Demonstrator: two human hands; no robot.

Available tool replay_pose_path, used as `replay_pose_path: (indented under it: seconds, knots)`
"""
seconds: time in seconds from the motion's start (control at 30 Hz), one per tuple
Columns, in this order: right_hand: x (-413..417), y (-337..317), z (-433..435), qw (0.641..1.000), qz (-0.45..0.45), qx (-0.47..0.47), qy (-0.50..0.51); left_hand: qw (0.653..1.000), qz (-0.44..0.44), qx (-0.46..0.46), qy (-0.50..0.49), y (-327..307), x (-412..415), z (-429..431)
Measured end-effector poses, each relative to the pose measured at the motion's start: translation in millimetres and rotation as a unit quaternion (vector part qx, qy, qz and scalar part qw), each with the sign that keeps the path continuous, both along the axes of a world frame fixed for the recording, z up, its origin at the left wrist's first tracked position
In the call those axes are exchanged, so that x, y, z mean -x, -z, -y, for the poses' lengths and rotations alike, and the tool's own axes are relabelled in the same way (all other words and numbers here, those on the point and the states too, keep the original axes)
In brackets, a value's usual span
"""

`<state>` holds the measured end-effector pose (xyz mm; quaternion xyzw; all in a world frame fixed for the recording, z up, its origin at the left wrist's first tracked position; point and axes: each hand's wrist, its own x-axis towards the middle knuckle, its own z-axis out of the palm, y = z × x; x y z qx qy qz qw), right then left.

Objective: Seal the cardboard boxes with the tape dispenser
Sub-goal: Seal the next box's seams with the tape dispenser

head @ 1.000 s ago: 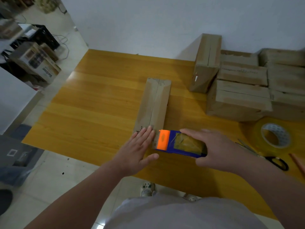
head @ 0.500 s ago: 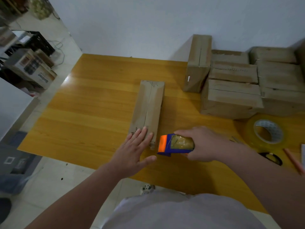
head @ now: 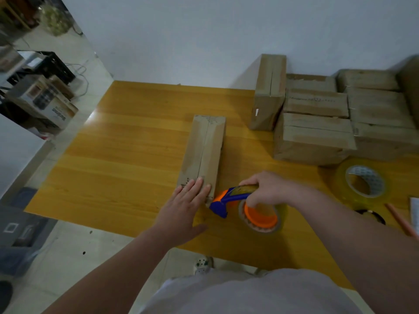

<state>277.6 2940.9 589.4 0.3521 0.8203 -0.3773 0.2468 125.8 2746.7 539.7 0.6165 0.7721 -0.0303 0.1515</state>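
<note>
Our left hand [head: 186, 207] lies flat, fingers straight, on the near end of the cardboard box [head: 205, 150]. Our right hand [head: 269, 189] curls its fingers round the tape dispenser [head: 229, 198], just right of that end.

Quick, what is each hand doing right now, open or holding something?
Left hand: open, fingers flat on the near end of the cardboard box.
Right hand: gripping the tape dispenser.

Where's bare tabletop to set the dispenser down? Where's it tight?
Widest bare patch: table left of the long box, out to its left and far edges. Narrower strip between long box and stacked boxes. Crowded: right side, stacked boxes, spare tape roll, scissors; at the box's near end, left hand, tape dispenser, right hand.
</note>
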Motion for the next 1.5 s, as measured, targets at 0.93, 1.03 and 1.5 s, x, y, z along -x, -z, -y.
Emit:
replay_pose_path:
  seconds: [0.93, 1.03, 1.5]
  knots:
    - [-62, 33, 18, 0.957, -0.042, -0.253, 0.138, 0.977, -0.115, -0.171, 0.045, 11, 8, -16]
    - [-64, 33, 24, 0.953, -0.036, -0.276, 0.121, 0.968, -0.113, -0.217, 0.054, 1, 13, -20]
    - [-31, -13, 14, 0.929, -0.184, -0.247, 0.207, 0.959, 0.166, -0.229, -0.009, -172, 57, -82]
